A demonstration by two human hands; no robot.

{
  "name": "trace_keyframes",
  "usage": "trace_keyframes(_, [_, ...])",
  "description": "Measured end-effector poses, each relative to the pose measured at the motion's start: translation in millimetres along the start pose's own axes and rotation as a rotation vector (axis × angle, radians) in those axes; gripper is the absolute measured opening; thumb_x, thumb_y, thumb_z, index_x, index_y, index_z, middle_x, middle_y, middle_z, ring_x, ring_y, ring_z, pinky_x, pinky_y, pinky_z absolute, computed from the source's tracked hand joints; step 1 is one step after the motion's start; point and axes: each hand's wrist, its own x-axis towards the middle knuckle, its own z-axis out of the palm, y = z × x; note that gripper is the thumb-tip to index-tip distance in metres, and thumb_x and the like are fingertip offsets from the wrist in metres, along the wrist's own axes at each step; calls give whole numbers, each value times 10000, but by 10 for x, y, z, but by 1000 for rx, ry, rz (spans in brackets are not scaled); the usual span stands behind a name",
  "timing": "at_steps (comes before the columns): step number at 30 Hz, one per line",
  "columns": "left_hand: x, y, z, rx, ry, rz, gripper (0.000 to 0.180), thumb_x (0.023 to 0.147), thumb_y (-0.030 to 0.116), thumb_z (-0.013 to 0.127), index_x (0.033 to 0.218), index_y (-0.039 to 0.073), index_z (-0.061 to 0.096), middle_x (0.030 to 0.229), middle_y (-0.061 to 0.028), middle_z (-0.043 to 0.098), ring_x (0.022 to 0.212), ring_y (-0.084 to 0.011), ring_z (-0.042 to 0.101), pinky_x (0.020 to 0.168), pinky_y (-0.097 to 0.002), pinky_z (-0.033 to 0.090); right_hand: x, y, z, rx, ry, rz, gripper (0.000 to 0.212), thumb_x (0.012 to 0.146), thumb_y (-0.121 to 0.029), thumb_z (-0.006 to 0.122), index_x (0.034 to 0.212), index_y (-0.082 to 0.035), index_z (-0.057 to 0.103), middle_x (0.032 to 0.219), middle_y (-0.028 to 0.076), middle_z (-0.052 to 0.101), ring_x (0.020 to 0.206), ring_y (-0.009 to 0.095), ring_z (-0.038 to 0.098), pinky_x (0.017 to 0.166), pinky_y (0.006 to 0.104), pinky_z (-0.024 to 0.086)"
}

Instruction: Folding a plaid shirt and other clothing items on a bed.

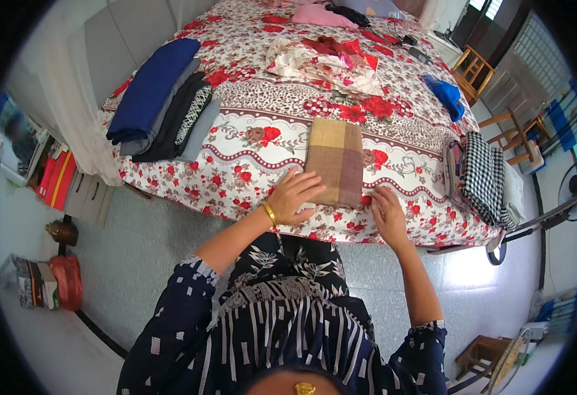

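A folded cloth (334,158) with tan, olive and mauve blocks lies flat near the front edge of the bed. My left hand (294,196), with a gold bangle at the wrist, rests its outstretched fingers on the cloth's lower left corner. Just off the lower right corner, my right hand (388,216) is open with its fingers loosely extended over the bed cover (262,184); whether it touches the cloth's edge I cannot tell. Neither hand grips anything.
Folded dark garments (153,99) lie at the bed's left. A black-and-white checked folded cloth (482,171) sits among others at the right corner. Farther back are a crumpled floral cloth (328,69), a blue bundle (445,95) and a pink pillow (321,16). Wooden chairs stand beyond.
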Motion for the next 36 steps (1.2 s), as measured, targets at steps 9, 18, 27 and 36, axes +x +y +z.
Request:
trace_keyframes(9, [194, 66, 292, 292, -173, -176, 495, 770, 339, 516, 1172, 54, 465, 1241, -149, 401, 1231, -316, 269, 1007, -489, 204, 927, -529, 611, 160, -243, -272, 377, 876, -269, 414, 1180, -54, 470, 1241, 135, 439, 1192, 299, 362, 982, 430, 269])
trace_keyframes(18, [130, 158, 249, 13, 24, -285, 445, 809, 237, 490, 1179, -9, 458, 1306, -204, 323, 1226, -339, 282, 1015, -440, 214, 1614, 189, 926, -306, -215, -65, 473, 875, -371, 362, 1247, -81, 405, 1301, 105, 383, 1246, 252, 291, 1017, 449, 200])
trace_keyframes(27, [25, 308, 320, -964, 672, -1100, 473, 767, 104, 615, 1193, -6, 442, 1053, -86, 533, 858, -129, 499, 748, -244, 425, 2280, -91, 860, -642, -427, -812, 404, 743, -199, 556, 1133, -112, 497, 1244, 45, 452, 1223, 204, 335, 1015, 409, 232])
trace_keyframes(36, [212, -68, 297, -869, 313, -1027, 381, 684, 110, 693, 995, -38, 531, 793, -49, 572, 686, -83, 513, 576, -225, 425, 2359, -202, 593, -937, -499, -749, 192, 767, -178, 521, 929, -172, 625, 1036, 19, 578, 1075, 165, 456, 1017, 424, 200])
